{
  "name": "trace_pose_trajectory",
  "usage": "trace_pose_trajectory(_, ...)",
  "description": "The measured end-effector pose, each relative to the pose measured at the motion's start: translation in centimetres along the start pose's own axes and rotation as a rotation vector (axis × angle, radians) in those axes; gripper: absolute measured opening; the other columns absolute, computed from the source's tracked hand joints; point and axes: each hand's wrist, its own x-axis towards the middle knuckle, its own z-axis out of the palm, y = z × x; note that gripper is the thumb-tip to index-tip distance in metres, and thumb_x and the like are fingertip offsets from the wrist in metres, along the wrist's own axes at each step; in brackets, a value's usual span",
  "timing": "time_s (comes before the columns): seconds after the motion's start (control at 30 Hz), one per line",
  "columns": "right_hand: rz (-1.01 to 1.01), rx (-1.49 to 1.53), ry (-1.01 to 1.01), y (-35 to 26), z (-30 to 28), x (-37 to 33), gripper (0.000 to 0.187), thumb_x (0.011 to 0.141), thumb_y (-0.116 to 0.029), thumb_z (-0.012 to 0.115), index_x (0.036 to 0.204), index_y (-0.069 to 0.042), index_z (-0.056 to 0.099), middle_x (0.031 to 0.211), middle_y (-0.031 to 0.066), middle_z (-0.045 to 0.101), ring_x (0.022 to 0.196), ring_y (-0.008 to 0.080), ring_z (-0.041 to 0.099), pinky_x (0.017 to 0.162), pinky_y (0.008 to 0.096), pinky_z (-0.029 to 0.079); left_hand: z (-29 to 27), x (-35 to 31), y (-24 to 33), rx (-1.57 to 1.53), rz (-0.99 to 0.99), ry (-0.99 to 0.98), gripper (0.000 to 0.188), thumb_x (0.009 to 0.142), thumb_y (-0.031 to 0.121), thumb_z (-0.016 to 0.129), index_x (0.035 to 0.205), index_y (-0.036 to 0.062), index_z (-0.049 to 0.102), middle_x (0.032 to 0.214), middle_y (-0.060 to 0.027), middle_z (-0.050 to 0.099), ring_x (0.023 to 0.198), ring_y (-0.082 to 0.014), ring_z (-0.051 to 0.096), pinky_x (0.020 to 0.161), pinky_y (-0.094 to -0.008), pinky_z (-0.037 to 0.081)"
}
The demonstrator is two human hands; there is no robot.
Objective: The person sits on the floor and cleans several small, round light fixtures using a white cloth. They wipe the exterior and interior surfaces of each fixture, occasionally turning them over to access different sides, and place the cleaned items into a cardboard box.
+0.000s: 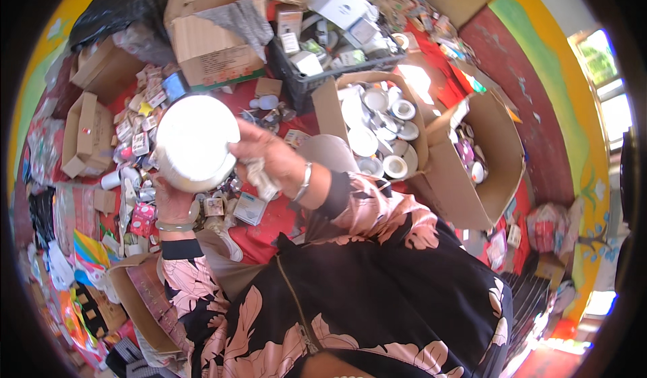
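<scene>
A large round white object (pixel 197 142), glaring in the light and with a thick rounded rim, is raised in front of me; its exact kind cannot be made out. My left hand (pixel 174 199) grips it from below, with the fingers mostly hidden behind it. At its right edge, my right hand (pixel 275 159) touches the rim with the fingertips. A crumpled whitish cloth or tissue (pixel 259 178) is tucked in the curled fingers of that hand. Beneath the hands, a small white box (pixel 250 208) lies on the red floor covering.
To the right stand a carton (pixel 325 108) of round white fittings and a deeper carton (pixel 499 176) with a few items. A black crate (pixel 303 85) of boxes is beyond. Small packages (pixel 140 143) are heaped at left, near an open carton (pixel 87 135) and a large carton (pixel 219 58).
</scene>
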Motion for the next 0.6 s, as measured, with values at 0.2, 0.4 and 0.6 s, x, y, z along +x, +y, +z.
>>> trace_pose_trajectory(0.2, -0.512, -0.229, 0.437, -10.9, -11.4, -10.1, 0.012, 0.085, -0.015, 0.057, 0.094, -0.009, 0.051, 0.076, 0.0003, 0.053, 0.056, 0.0093, 0.052, 0.047, 0.023, 0.043, -0.2, 1.1, 1.0, 0.22, 0.014, 0.125, 0.034, 0.09, 0.033, 0.053, 0.076, 0.0019, 0.056, 0.07, -0.0071, 0.055, 0.067, -0.0149, 0.048, 0.062, -0.0285, 0.037)
trace_pose_trajectory(0.4, -0.694, -0.328, 0.898, -15.6, -20.8, -25.0, 0.032, 0.088, -0.002, 0.05, 0.12, -0.004, 0.047, 0.08, 0.0014, 0.054, 0.054, 0.006, 0.048, 0.046, 0.0172, 0.04, -1.1, 1.6, 0.2, 0.026, -0.064, 0.304, 0.041, 0.091, 0.029, 0.054, 0.059, 0.01, 0.037, 0.056, -0.0027, 0.04, 0.058, -0.0144, 0.041, 0.059, -0.0281, 0.035)
trace_pose_trajectory(0.6, -0.582, -0.22, 1.096, -8.7, -30.0, -27.3, 0.029, 0.086, -0.001, 0.048, 0.115, -0.006, 0.052, 0.079, 0.002, 0.056, 0.061, 0.0118, 0.053, 0.052, 0.0252, 0.045, -2.0, 1.2, -1.1, 0.167, -0.059, 0.403, 0.025, 0.09, 0.026, 0.055, 0.092, 0.0018, 0.058, 0.085, -0.0043, 0.056, 0.074, -0.0121, 0.047, 0.066, -0.0267, 0.038)
